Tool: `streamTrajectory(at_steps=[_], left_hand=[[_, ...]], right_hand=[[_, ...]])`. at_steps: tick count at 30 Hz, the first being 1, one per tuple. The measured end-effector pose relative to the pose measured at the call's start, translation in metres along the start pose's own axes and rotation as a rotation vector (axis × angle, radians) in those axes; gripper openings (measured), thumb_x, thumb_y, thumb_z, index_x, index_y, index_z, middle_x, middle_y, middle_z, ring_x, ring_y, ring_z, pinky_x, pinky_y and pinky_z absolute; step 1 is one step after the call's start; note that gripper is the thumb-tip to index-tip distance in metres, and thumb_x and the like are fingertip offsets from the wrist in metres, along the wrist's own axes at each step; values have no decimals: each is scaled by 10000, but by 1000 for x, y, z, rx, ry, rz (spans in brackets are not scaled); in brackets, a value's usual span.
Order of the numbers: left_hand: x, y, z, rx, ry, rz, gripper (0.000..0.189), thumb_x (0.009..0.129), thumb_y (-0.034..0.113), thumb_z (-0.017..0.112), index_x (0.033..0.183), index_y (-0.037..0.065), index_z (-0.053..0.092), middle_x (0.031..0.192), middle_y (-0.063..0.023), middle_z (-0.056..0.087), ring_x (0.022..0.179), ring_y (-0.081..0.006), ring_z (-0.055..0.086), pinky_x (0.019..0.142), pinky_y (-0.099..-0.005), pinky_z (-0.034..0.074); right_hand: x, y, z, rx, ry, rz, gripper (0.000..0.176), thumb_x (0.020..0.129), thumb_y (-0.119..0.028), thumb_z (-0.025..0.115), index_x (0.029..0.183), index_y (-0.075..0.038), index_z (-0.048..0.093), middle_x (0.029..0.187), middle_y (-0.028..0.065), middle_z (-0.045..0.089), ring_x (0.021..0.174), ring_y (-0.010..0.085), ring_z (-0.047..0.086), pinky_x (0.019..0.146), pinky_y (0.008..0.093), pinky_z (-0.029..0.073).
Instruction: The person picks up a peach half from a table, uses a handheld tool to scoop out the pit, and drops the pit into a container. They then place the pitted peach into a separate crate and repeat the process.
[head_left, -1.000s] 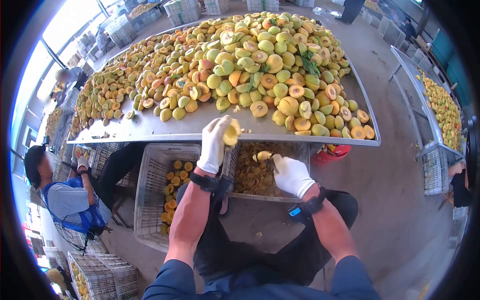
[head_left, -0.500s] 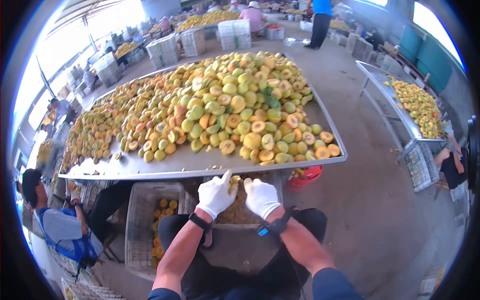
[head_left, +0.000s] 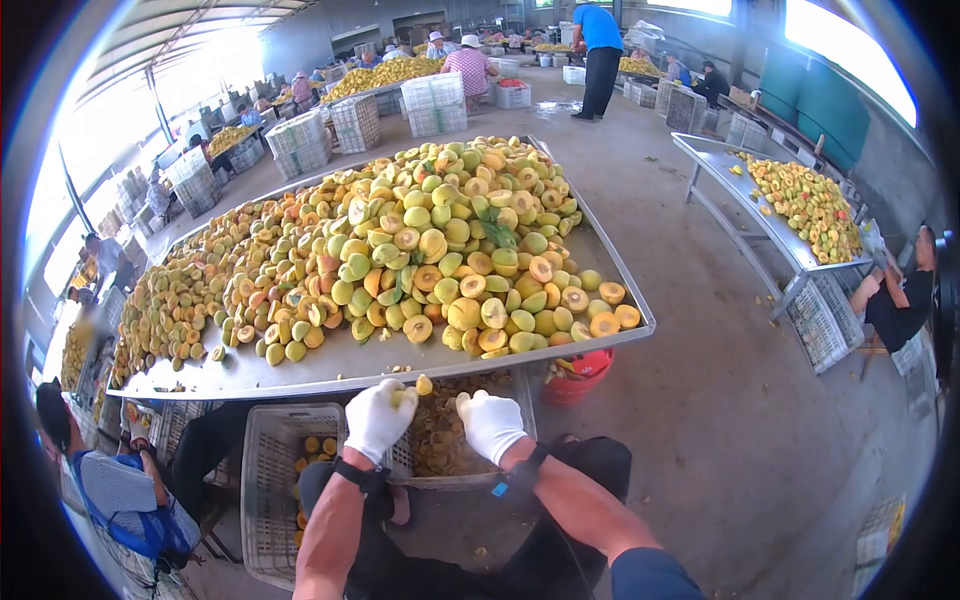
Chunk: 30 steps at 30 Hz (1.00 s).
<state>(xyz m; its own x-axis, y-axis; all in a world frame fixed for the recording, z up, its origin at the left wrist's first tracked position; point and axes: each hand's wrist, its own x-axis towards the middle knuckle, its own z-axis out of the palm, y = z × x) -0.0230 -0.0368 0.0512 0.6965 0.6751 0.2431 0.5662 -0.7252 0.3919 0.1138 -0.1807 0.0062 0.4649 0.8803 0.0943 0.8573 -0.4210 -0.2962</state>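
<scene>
My left hand [head_left: 380,422], in a white glove, is closed around a greenish-yellow peach piece [head_left: 398,397], just below the table's front edge. A small yellow peach piece [head_left: 424,385] shows right by its fingertips. My right hand [head_left: 492,426], gloved too, is curled closed a little to the right; I cannot tell what is in its fingers. Under both hands a crate [head_left: 465,482] holds brownish scraps and pits [head_left: 440,440]. Beyond them, a large heap of whole and halved peaches [head_left: 430,240] lies on the metal table [head_left: 300,378].
Left of my knees stands a white crate [head_left: 262,500] with peach halves inside. A red bucket [head_left: 580,380] sits under the table's right corner. A person in a blue vest [head_left: 140,500] sits at the left. Another peach-covered table [head_left: 735,205] stands at the right.
My view has tilted up and turned slightly right. My hands have moved a little farther apart, and a yellow peach piece now shows by the left fingertips.
</scene>
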Motion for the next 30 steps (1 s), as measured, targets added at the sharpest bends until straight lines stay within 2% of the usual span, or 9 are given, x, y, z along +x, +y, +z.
streamTrajectory(at_steps=[3, 5, 10, 12, 15, 17, 20, 23, 30], left_hand=[[-5, -23, -29, 32, 235, 63, 255, 860, 341, 684, 796, 96, 659, 711, -140, 666, 688, -339, 667, 636, -428, 528], [-8, -50, -48, 92, 365, 52, 244, 845, 323, 704, 793, 91, 652, 694, -146, 651, 674, -358, 655, 615, -441, 520], [-23, -119, -98, 655, 66, -326, 356, 847, 433, 651, 885, 86, 723, 834, -144, 699, 765, -334, 685, 697, -457, 540], [-27, -127, -108, 840, -56, -367, 373, 848, 442, 635, 947, 103, 755, 944, -139, 709, 871, -332, 694, 733, -463, 543], [-5, -113, -100, 516, -29, -314, 330, 848, 399, 620, 875, 97, 752, 817, -167, 706, 812, -356, 690, 747, -464, 543], [19, -93, -80, 369, 4, -156, 337, 847, 391, 610, 861, 81, 742, 775, -172, 696, 794, -369, 683, 763, -459, 542], [61, -52, -43, 174, -79, -114, 372, 843, 420, 607, 873, 72, 735, 865, -186, 709, 862, -373, 685, 789, -453, 539], [109, -31, 1, 136, -265, -111, 470, 844, 480, 594, 925, 40, 735, 926, -223, 707, 918, -394, 678, 827, -454, 533], [162, -12, 54, 197, -406, -263, 529, 826, 500, 599, 1023, 28, 733, 1032, -220, 707, 988, -358, 681, 859, -416, 528]], right_hand=[[-1, 1, 3, 23, -47, -3, 178, 904, -161, 534, 898, -61, 681, 872, 188, 705, 803, 345, 714, 702, 462, 568], [-2, -2, -4, 21, 64, 39, 188, 900, -162, 529, 894, -61, 686, 855, 188, 709, 793, 351, 715, 692, 468, 568], [-9, 5, -16, 9, -69, -30, 193, 875, -159, 532, 908, -48, 687, 824, 190, 714, 740, 358, 714, 630, 468, 565], [-10, -1, -16, -2, -143, -53, 200, 874, -153, 529, 935, -51, 690, 839, 187, 719, 774, 356, 717, 654, 463, 566], [-9, -11, -12, 39, -221, -71, 215, 873, -155, 527, 972, -56, 690, 851, 189, 721, 809, 362, 717, 684, 473, 563], [-6, -15, -14, 55, -290, -64, 228, 879, -170, 533, 1010, -65, 688, 905, 195, 721, 870, 366, 712, 731, 482, 558], [-3, -17, -14, 79, -307, -65, 221, 879, -171, 546, 1012, -65, 687, 935, 196, 719, 901, 364, 705, 748, 478, 556], [-3, -14, -14, 109, -302, -73, 221, 868, -172, 561, 1015, -67, 689, 926, 194, 717, 896, 367, 701, 742, 476, 554], [-6, -8, -28, 95, -409, -41, 227, 847, -147, 555, 1031, -86, 672, 952, 171, 716, 901, 363, 700, 761, 466, 555]])
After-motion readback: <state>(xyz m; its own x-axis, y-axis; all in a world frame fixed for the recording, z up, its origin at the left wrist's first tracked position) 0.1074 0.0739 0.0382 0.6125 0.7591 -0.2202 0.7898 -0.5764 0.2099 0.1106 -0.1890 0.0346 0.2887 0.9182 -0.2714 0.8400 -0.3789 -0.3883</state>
